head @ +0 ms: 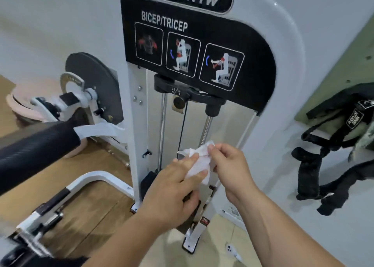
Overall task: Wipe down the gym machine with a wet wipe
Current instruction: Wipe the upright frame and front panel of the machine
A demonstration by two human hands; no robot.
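Observation:
A white biceps/triceps gym machine [287, 44] with a black instruction panel stands in front of me, its weight-stack rods showing behind a clear guard. Both hands hold a crumpled white wet wipe [199, 161] in the air in front of the lower part of the guard. My left hand [174, 188] lies under and across the wipe with fingers over it. My right hand [228, 165] pinches the wipe's upper right edge between thumb and fingers. The wipe is apart from the machine's frame.
A black padded roller arm [38, 147] juts in from the left, above the machine's white base frame [89, 179] on the wooden floor. Black straps and cuffs [332, 157] hang on the wall at the right. A dark cam disc [95, 86] sits behind the upright.

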